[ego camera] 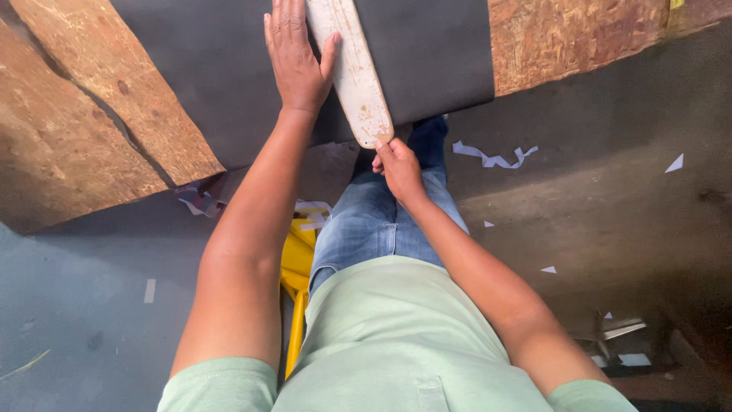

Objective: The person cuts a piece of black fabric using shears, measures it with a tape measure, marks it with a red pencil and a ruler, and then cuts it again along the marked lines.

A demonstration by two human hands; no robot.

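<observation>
The right hand (pixel 396 169) pinches the rounded near end of a long, flat white template (pixel 352 72), its fingers closed together on the tip where the paint is worn and rust-coloured. The template lies flat on a dark sheet of material (pixel 221 69) and runs away from the person toward the far edge of the tabletop, out of the top of the view. The left hand (pixel 296 57) lies palm down, fingers straight and together, flat on the dark sheet just beside the template's left edge; its thumb touches that edge. It grasps nothing; it only presses.

The dark sheet covers the middle of the wooden tabletop (pixel 84 114), and its near edge hangs just past the tabletop's near edge above the person's knees. There is one template and one dark sheet. Bare, worn wood shows to the left and to the right of the sheet, with a long crack running across the left part.

Below the tabletop the person sits in blue jeans (pixel 366 225) and a light green shirt on a yellow stool (pixel 297 267). Scraps of white paper (pixel 492 158) lie scattered on the grey floor (pixel 610 214), several of them, with the largest strip near the right knee. No containers are in view.
</observation>
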